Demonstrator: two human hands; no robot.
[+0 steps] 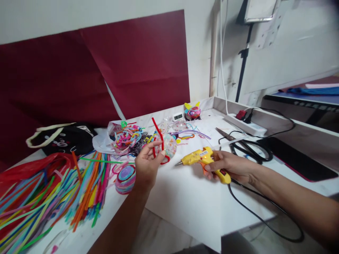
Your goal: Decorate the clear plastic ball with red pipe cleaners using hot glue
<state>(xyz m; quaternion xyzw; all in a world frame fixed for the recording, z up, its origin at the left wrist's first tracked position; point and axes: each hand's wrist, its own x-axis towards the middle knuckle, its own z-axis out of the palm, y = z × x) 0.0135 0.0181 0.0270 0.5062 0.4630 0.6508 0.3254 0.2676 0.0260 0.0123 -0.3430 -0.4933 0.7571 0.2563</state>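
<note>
Between the fingers of my left hand (149, 160) is a bent red pipe cleaner (159, 130), one end sticking up and a curl near the thumb. Just behind that hand sits a clear round ball (169, 144) with coloured specks; whether the fingers touch it I cannot tell. My right hand (222, 165) is wrapped around a yellow glue gun (198, 156), fingers by its orange trigger. The nozzle points left toward the pipe cleaner, apart from it. Left of my left wrist lies a coil-covered round piece (125, 178) in purple, blue and pink.
Pipe cleaners in many colours (87, 190) spread across the left. A bag of scraps (124, 137) and a black pouch (66, 139) stand behind. Large scissors (243, 146), a dark phone-like slab (293, 158) and a power strip (249, 125) lie right. The gun's black cord (265, 222) loops over the edge.
</note>
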